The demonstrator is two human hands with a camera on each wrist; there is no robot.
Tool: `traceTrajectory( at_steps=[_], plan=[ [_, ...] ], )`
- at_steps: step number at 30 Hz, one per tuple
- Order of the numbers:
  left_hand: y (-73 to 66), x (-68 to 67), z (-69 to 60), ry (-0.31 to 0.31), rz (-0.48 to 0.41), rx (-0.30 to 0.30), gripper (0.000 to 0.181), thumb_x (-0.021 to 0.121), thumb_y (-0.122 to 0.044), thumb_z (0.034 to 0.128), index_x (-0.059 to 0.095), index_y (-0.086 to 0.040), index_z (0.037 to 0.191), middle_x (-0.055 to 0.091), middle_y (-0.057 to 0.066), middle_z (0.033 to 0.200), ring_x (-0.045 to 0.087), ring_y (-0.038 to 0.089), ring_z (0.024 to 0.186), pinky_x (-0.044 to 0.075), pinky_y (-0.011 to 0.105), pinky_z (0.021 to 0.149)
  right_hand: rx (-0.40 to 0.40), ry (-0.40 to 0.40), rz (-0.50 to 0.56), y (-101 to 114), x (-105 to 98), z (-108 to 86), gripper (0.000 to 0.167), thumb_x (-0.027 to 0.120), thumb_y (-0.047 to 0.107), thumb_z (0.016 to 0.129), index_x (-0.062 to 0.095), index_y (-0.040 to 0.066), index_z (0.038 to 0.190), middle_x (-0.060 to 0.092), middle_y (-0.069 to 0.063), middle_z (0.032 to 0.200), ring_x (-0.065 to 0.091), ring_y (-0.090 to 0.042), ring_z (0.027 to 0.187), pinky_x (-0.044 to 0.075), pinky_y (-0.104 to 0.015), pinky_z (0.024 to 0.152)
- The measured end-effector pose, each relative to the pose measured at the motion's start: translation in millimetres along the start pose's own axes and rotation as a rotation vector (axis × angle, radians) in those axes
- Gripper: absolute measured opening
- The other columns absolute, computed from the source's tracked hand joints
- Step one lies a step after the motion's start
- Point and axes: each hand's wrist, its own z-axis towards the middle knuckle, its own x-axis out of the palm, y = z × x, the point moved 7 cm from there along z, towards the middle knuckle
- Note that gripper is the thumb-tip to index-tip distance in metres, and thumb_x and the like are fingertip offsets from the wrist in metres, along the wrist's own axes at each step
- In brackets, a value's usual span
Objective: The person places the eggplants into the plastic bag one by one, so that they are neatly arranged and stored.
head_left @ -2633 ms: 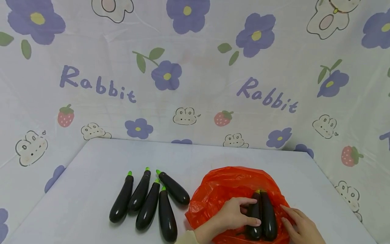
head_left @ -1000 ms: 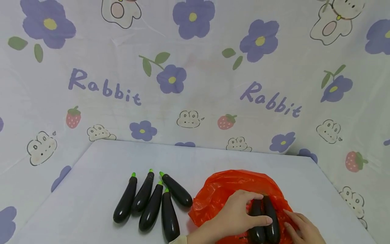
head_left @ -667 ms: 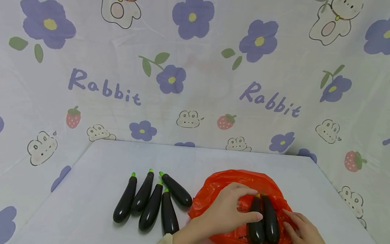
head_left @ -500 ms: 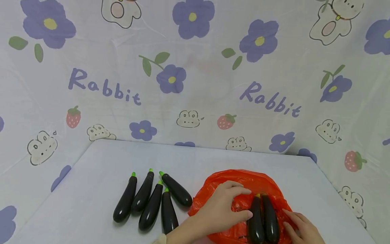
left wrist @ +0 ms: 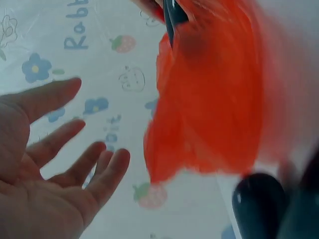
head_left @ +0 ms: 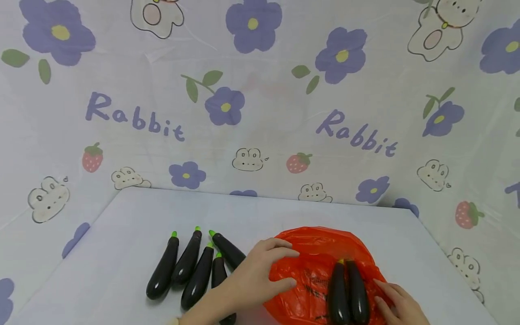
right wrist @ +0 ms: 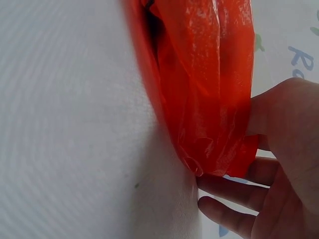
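Observation:
Two dark eggplants [head_left: 348, 293] lie side by side in the opened red plastic bag [head_left: 298, 289]. My left hand [head_left: 256, 271] hovers over the bag's left edge, its fingers apart and nothing between them; the left wrist view shows its bare palm [left wrist: 55, 184]. On the bag's right side, my right hand [head_left: 402, 304] pinches the red plastic between thumb and fingers, and the right wrist view shows that hand [right wrist: 284, 164] at the bag's edge. Several more eggplants with green stems, such as the leftmost eggplant [head_left: 163, 271], lie left of the bag, two of them partly hidden by my left hand and forearm.
A white table [head_left: 134, 216] carries everything. Behind it hangs a pale cloth [head_left: 268, 122] printed with flowers, rabbits and strawberries. The table's right edge [head_left: 440, 246] runs beyond my right hand.
My left hand has let go of the left eggplant in the bag and moved left, away from it. The right hand has stayed at the bag's right side.

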Motion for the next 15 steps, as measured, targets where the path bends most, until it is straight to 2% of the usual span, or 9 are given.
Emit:
traceTrajectory(
  at_steps=[4,7,12,15],
  plan=[
    [11.6,-23.9,-23.6,0.004,-0.009,0.026,0.040,0.076,-0.022,0.0880,0.066,-0.021,0.127,0.053,-0.008,0.132,0.046,0.015,0.121,0.050,0.029,0.089,0.004,0.016,0.006,1,2,1.1,0.048,0.066,0.023,0.095,0.056,-0.009,0.130,0.060,-0.016,0.114,0.060,-0.029,0.096,0.054,-0.049,0.082],
    [24.4,-40.9,-42.6,0.003,-0.034,-0.016,0.040,0.078,-0.021,0.0862,0.067,-0.023,0.125,0.053,-0.010,0.131,0.050,0.014,0.119,0.050,0.026,0.088,0.010,0.022,0.007,1,3,1.4,0.050,0.066,0.025,0.095,0.055,-0.009,0.130,0.060,-0.016,0.114,0.059,-0.029,0.095,0.054,-0.049,0.082],
    [47.3,-65.9,-68.2,-0.049,-0.011,-0.061,0.041,0.080,-0.025,0.0846,0.066,-0.028,0.123,0.054,-0.011,0.131,0.054,0.013,0.117,0.050,0.029,0.091,0.010,0.003,-0.024,0,2,1.1,0.049,0.067,0.025,0.094,0.057,-0.009,0.129,0.061,-0.016,0.112,0.059,-0.030,0.094,0.054,-0.050,0.082],
    [60.9,-77.3,-80.2,-0.084,-0.030,-0.083,0.041,0.080,-0.026,0.0846,0.065,-0.028,0.123,0.055,-0.009,0.130,0.055,0.014,0.116,0.051,0.033,0.091,0.005,-0.011,-0.034,0,2,0.5,0.047,0.067,0.023,0.094,0.058,-0.008,0.128,0.061,-0.015,0.111,0.060,-0.030,0.094,0.053,-0.050,0.082]
  ],
)
